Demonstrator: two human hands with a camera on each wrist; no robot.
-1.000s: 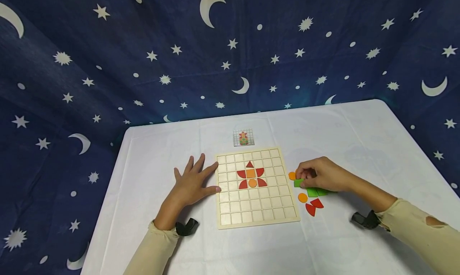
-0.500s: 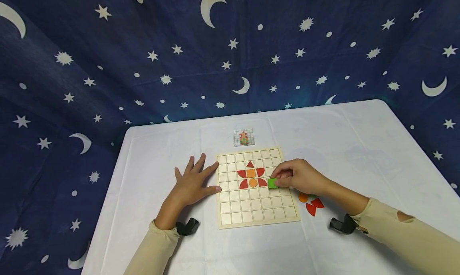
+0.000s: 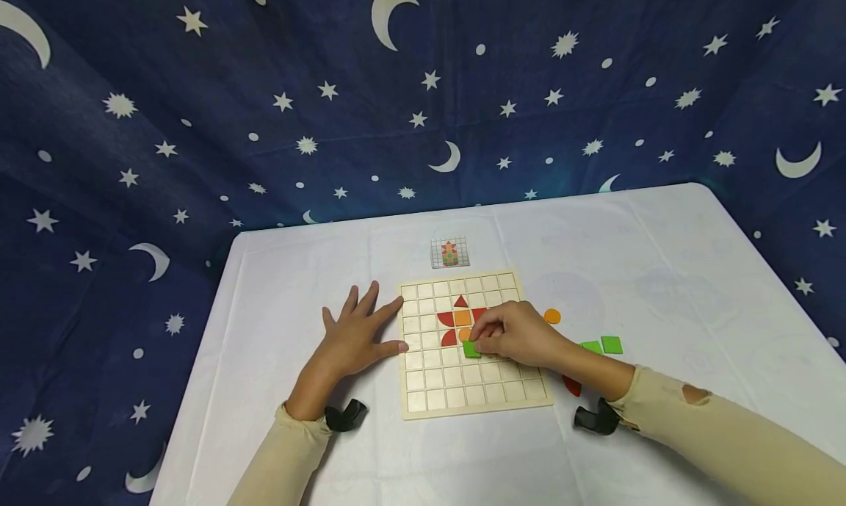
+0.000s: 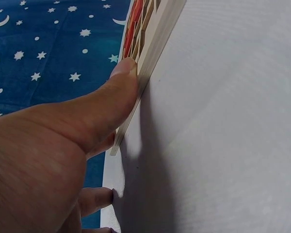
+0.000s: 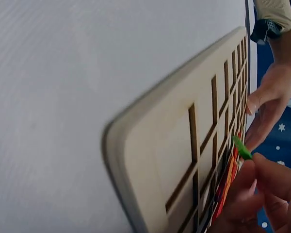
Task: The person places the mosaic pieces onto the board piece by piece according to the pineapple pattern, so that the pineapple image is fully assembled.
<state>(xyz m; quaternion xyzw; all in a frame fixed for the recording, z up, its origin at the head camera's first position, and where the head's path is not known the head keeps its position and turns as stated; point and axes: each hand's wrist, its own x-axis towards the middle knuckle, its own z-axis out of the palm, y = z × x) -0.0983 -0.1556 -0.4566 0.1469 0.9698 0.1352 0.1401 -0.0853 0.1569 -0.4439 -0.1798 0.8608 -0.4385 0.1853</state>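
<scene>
A pale wooden grid board (image 3: 463, 399) lies on the white table, with red and orange pieces (image 3: 460, 317) forming a figure in its upper middle. My right hand (image 3: 509, 337) is over the board's centre and pinches a green square piece (image 3: 471, 349) just below that figure; the green piece (image 5: 241, 147) also shows in the right wrist view between fingertips. My left hand (image 3: 357, 337) lies flat with spread fingers against the board's left edge, its thumb (image 4: 117, 87) pressing the board's side (image 4: 157, 46).
To the right of the board lie loose pieces: an orange disc (image 3: 551, 316), two green squares (image 3: 611, 344) and a red piece (image 3: 572, 385) partly hidden by my forearm. A small pattern card (image 3: 449, 253) lies beyond the board. A starry blue cloth hangs behind the table.
My right hand picked a green square from the loose pile and carried it left over the board to below the red and orange figure. The left hand stayed put.
</scene>
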